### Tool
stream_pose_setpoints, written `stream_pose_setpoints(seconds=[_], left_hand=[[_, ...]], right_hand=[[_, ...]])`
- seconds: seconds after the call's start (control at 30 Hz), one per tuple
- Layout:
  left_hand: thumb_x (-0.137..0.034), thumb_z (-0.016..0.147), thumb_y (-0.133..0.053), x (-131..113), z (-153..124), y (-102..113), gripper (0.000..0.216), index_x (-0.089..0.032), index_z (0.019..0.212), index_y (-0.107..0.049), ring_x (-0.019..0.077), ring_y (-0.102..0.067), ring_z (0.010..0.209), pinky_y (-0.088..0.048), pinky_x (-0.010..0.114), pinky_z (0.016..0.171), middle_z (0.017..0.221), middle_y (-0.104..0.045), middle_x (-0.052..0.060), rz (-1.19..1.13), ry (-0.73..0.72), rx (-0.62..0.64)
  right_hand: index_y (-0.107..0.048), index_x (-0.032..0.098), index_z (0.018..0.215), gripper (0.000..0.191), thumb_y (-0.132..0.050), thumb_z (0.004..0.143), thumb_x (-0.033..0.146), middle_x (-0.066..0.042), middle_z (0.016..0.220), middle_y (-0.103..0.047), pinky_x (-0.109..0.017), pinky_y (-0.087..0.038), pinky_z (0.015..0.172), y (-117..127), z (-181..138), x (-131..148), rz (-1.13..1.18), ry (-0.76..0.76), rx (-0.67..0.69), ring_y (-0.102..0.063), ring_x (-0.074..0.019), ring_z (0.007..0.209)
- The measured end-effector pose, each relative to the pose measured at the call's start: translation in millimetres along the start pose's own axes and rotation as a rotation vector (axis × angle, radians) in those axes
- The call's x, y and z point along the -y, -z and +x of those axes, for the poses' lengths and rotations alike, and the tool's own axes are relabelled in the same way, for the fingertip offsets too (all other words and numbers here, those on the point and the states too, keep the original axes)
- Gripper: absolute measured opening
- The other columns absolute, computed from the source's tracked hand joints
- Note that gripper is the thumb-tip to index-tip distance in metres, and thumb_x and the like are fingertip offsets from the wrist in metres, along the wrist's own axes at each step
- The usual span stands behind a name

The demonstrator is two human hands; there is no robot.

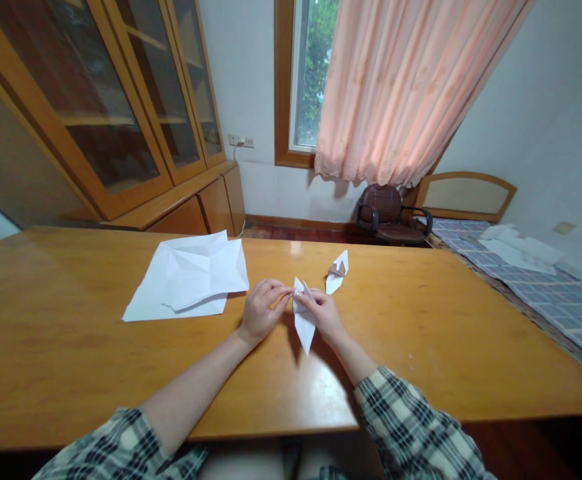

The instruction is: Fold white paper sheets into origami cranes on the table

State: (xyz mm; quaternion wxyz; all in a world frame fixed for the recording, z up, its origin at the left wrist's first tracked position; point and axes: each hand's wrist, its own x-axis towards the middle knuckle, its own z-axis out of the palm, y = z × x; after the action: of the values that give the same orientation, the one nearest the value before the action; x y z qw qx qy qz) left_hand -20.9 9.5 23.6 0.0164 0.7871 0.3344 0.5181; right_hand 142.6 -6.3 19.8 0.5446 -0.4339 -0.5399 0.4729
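Observation:
Between my hands is a white folded paper [305,327], with pointed tips at its top and bottom, held just above the table. My right hand [325,313] is closed on its right side, the thumb lying across the front. At the paper's upper left edge, the fingertips of my left hand [265,308] pinch it. The fingers cover part of the folds there. A second folded paper piece [338,283], white with a brown middle band, lies on the table just beyond my right hand.
On the wooden table [95,373], creased white paper sheets [191,273] lie stacked to the left. Past the far edge stand a glass-door cabinet [171,180] and a brown armchair [383,210]. A bed [535,280] with a checked cover is at the right.

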Motion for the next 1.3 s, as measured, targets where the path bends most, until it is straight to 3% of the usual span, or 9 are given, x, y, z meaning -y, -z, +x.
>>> stream_pose_setpoints(seconds=[0.3,0.5,1.3], left_hand=[[-0.025,0.085,-0.061,-3.5,1.3,-0.7,0.007,-0.019,0.082,-0.065,0.0156,-0.056,0.077,-0.046,0.029,0.072,0.079,-0.061,0.002,0.009,0.043,-0.043],[-0.026,0.088,-0.056,-2.7,-3.6,-5.4,0.011,-0.018,0.084,-0.062,0.0148,-0.056,0.079,-0.048,0.027,0.071,0.083,-0.059,0.003,-0.046,0.109,-0.01],[-0.024,0.089,-0.051,-3.2,-1.1,-0.3,0.014,-0.021,0.088,-0.065,0.0163,-0.058,0.081,-0.048,0.03,0.074,0.082,-0.063,0.003,-0.008,0.011,0.035]], right_hand=[[-0.074,0.021,0.069,0.019,-0.069,0.074,0.038,-0.004,0.074,-0.064,-0.03,-0.041,0.073,0.0,-0.1,-1.6,-0.036,0.106,-0.051,-0.057,-0.0171,0.075],[-0.075,0.022,0.071,0.02,-0.069,0.073,0.041,-0.005,0.078,-0.066,-0.031,-0.042,0.076,-0.3,-0.4,-1.0,-0.042,0.101,-0.073,-0.057,-0.0181,0.079],[-0.075,0.022,0.075,0.021,-0.067,0.076,0.042,-0.004,0.08,-0.065,-0.031,-0.042,0.078,0.7,-2.2,-1.1,-0.038,0.124,-0.012,-0.057,-0.0182,0.081]])
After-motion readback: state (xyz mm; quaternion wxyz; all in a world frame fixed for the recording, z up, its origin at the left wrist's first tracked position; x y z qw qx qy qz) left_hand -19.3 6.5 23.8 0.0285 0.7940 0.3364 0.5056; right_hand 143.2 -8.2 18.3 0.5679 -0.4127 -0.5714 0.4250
